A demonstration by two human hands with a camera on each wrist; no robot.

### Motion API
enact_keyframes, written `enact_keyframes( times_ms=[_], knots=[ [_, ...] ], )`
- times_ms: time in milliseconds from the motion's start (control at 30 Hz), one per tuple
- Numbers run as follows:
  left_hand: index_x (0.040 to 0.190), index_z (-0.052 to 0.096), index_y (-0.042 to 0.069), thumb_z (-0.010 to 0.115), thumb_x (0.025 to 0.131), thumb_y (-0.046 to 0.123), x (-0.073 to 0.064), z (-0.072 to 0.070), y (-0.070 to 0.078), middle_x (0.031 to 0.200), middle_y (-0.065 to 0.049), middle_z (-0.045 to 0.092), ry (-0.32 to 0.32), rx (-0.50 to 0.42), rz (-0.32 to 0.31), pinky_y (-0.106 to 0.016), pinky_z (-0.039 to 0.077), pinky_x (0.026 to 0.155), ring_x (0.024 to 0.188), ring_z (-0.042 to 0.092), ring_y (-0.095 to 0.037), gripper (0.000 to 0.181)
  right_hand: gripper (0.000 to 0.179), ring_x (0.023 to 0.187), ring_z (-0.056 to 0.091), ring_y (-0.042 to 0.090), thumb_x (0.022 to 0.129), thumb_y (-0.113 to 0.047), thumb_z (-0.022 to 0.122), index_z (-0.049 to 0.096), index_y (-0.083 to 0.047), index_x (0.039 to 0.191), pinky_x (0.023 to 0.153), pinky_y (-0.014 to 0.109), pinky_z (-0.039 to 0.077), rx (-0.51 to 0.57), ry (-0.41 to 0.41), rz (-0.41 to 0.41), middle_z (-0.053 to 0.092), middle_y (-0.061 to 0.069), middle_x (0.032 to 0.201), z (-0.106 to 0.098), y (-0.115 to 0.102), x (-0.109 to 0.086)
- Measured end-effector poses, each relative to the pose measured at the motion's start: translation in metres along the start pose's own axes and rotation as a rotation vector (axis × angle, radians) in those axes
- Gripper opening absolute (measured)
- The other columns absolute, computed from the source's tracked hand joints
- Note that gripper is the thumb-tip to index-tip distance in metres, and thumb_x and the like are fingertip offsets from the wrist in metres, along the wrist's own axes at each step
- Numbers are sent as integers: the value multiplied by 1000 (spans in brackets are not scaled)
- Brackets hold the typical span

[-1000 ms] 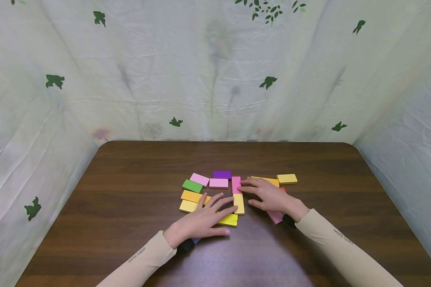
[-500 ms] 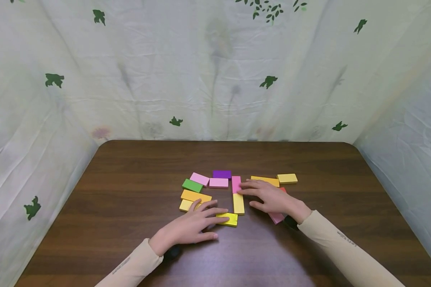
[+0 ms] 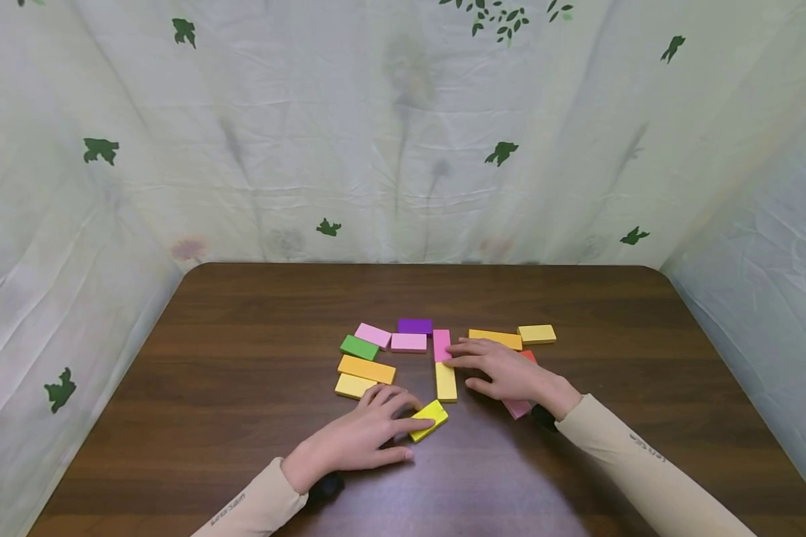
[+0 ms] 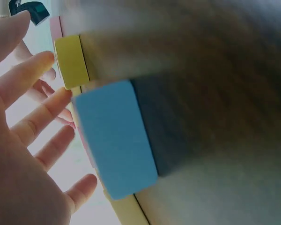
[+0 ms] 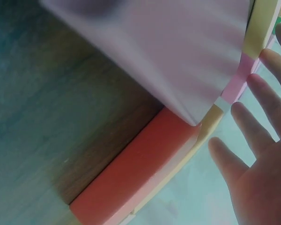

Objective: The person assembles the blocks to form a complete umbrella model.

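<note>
At the near end of the cream block (image 3: 446, 383), the bright yellow block (image 3: 430, 421) lay aslant, long axis pointing away rightward. The left hand (image 3: 357, 434) was nearer, its grip loose, forefinger over it; the right hand (image 3: 508, 371), fingers extended, lay by the cream block's far end.

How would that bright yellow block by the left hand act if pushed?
The bright yellow block would probably slide rather than roll, being flat-faced and straight-edged. Its crisp, unbent outline suggests stiffness. It looks small beside the left hand, so it is likely light.
</note>
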State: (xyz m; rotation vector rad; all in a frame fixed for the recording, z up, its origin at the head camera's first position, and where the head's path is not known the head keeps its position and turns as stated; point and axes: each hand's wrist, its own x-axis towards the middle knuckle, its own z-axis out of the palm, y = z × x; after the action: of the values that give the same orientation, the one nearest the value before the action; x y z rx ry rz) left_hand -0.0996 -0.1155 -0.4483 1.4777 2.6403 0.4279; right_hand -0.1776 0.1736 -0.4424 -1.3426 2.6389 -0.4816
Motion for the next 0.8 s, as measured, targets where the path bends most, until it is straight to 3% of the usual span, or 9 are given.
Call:
enact_keyframes(
  times_ms=[167,367,667,800],
  knots=[
    [141,49,27,54,98,29,0,-1,-3,148,5,38,-12,-27,0,-58,24,104,136,29,-26,44,43,133,37,34,91,-16,64,58,-8,133,105,50,32,-3,12,-24,49,11,140,0,0,0],
    [140,51,27,53,97,18,-1,-1,-3,148,9,39,-26,-15,-5,-60,24,103,137,29,-27,44,43,133,39,31,91,-16,63,57,-8,133,105,49,33,-11,9,-21,48,11,141,0,-1,0],
    [139,52,25,54,96,22,4,2,4,140,0,42,-19,54,25,-53,25,103,130,31,-26,44,43,132,39,31,91,-16,64,58,-8,133,104,49,34,-4,10,-19,48,11,141,-1,-2,0],
    [143,47,22,54,97,28,8,4,7,144,-1,39,-38,64,39,-54,24,103,132,29,-27,47,43,131,40,32,91,-15,65,58,-7,132,104,50,34,-6,23,-36,49,12,140,-1,-2,0]
  ],
)
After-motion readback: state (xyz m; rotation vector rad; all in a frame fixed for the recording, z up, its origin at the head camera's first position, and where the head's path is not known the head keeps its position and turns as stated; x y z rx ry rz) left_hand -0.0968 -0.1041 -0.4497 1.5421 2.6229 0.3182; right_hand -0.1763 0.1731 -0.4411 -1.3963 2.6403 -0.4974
